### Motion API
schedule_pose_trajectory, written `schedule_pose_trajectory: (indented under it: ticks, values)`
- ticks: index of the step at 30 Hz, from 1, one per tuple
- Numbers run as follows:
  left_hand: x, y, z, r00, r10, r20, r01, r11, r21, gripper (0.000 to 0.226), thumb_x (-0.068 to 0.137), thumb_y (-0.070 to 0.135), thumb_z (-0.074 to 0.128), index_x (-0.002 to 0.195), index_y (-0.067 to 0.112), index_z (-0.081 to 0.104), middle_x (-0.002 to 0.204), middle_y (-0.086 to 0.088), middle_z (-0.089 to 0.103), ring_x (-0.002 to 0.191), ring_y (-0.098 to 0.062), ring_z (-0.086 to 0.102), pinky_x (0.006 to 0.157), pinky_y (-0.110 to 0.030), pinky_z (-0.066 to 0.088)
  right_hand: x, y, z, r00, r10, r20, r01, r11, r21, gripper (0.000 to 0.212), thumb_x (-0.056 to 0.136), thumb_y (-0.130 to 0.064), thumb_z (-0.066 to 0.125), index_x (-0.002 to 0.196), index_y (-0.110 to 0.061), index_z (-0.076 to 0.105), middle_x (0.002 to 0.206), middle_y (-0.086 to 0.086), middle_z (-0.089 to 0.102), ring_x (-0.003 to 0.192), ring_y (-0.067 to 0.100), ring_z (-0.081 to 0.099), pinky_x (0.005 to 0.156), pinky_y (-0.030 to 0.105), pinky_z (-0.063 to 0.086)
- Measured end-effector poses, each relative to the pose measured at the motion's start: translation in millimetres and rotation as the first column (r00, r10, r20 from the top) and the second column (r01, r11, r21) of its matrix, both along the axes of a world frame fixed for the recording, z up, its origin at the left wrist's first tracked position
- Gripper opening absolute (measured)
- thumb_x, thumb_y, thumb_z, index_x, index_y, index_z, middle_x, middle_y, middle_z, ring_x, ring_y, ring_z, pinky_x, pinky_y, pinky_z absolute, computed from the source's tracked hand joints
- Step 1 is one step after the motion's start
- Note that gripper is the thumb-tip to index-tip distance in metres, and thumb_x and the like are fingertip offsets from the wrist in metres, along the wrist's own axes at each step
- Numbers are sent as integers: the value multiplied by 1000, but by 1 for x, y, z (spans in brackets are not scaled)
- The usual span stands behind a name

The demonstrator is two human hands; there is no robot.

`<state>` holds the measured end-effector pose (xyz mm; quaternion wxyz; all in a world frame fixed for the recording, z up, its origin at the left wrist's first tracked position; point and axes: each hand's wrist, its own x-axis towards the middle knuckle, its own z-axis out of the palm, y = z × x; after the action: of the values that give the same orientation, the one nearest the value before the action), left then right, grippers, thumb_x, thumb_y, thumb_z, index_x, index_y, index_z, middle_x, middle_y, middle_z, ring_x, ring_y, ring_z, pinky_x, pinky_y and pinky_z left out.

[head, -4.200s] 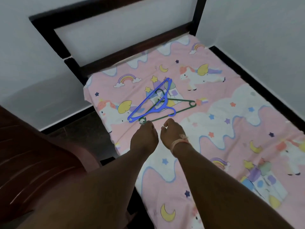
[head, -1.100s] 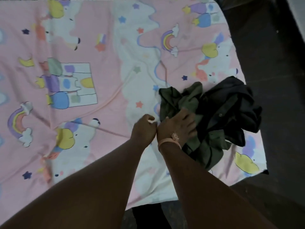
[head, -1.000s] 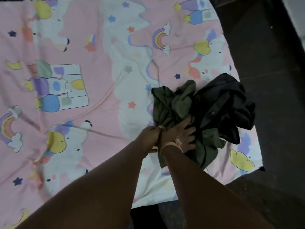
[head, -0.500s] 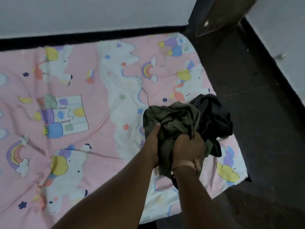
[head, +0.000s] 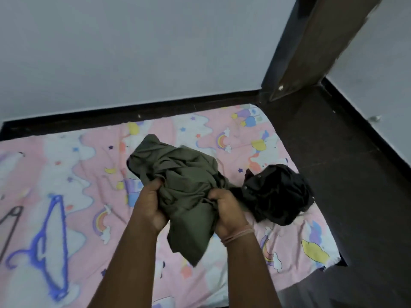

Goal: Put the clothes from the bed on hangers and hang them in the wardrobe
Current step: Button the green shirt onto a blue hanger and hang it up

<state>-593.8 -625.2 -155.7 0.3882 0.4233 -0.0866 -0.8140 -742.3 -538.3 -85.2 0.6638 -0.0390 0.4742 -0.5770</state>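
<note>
Over the pink bed (head: 66,165) we are looking down at two bare forearms reaching forward. Our left hand (head: 151,203) and right hand (head: 226,210) are both gripping a crumpled green shirt (head: 184,174), fingers curled into the cloth, holding it bunched and lifted clear of the sheet, with one loose end hanging down between our wrists. Just to the right, a black garment (head: 275,194) is lying in a heap near the bed's right edge, touching or nearly touching the green one.

We are judging the task to be at its very start: nothing is on a hanger yet, and no wardrobe is showing in view. A blue hanger (head: 53,241) is lying flat on the sheet well to the left, with a dark hanger (head: 11,221) beside it at the picture's edge, partly cut off. Both garments are waiting to be shaken out, hung and carried away.

For room to move, open sheet is stretching to the left between us and the hangers. A wall (head: 133,52) is closing off the far side of the bed, and dark floor (head: 344,174) is running along the right.
</note>
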Motion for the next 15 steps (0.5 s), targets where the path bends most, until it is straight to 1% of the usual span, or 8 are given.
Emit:
schedule_pose_trajectory:
  ticks: [3, 4, 6, 8, 10, 12, 13, 15]
  values:
    - [23, 19, 60, 987, 143, -77, -150, 984, -95, 45, 97, 8, 47, 140, 7, 58, 139, -21, 62, 128, -41, 59, 113, -58, 41, 6, 0, 22, 996, 2, 94, -2, 1000, -1, 51, 84, -6, 44, 131, 6, 60, 136, 27, 58, 129, 47, 51, 115, 56, 36]
    - [32, 21, 79, 984, 173, -46, -176, 980, -88, 45, 95, 7, 48, 138, 6, 60, 139, -22, 61, 128, -41, 59, 114, -58, 40, 9, -4, 35, 992, 44, 122, -41, 999, -27, 51, 87, -7, 43, 134, 6, 58, 138, 27, 57, 130, 46, 51, 116, 55, 34]
    - [39, 18, 103, 979, 203, -30, -204, 975, -82, 41, 93, 13, 54, 132, 7, 65, 135, -21, 65, 126, -40, 61, 113, -56, 42, 14, -16, 66, 981, 113, 159, -98, 990, -100, 48, 89, -11, 45, 131, 4, 61, 136, 26, 58, 127, 44, 54, 114, 54, 37]
    - [50, 12, 140, 971, 239, 2, -238, 968, -83, 38, 95, 23, 59, 131, 11, 67, 131, -19, 68, 122, -39, 64, 109, -53, 47, 26, -35, 108, 973, 167, 158, -141, 977, -162, 43, 89, -13, 46, 123, 2, 68, 131, 25, 62, 120, 41, 60, 108, 51, 44]
    - [63, 4, 175, 964, 267, -16, -266, 952, -153, 36, 98, 30, 58, 126, 13, 70, 126, -18, 70, 112, -35, 69, 96, -46, 56, 45, -53, 153, 966, 203, 157, -165, 960, -226, 47, 89, -12, 46, 131, 1, 63, 137, 25, 58, 126, 40, 57, 109, 51, 44]
    - [78, -3, 206, 954, 284, -93, -299, 926, -232, 35, 102, 33, 51, 110, 11, 77, 115, -15, 75, 99, -30, 74, 82, -38, 61, 63, -65, 192, 949, 235, 209, -168, 941, -293, 54, 88, -14, 51, 141, -1, 53, 144, 23, 52, 133, 37, 51, 114, 50, 39]
    - [86, -6, 219, 946, 295, -131, -320, 909, -268, 40, 104, 34, 47, 100, 11, 80, 109, -13, 76, 95, -28, 75, 80, -36, 62, 71, -67, 209, 936, 249, 248, -160, 931, -329, 54, 89, -15, 52, 141, -1, 53, 144, 22, 53, 135, 36, 51, 115, 49, 38]
    - [104, -16, 249, 921, 343, -183, -387, 853, -351, 48, 106, 37, 44, 86, 15, 82, 98, -8, 78, 91, -23, 75, 86, -34, 60, 82, -72, 241, 901, 283, 330, -130, 900, -416, 45, 93, -16, 49, 135, -1, 56, 141, 19, 55, 137, 33, 48, 115, 47, 37]
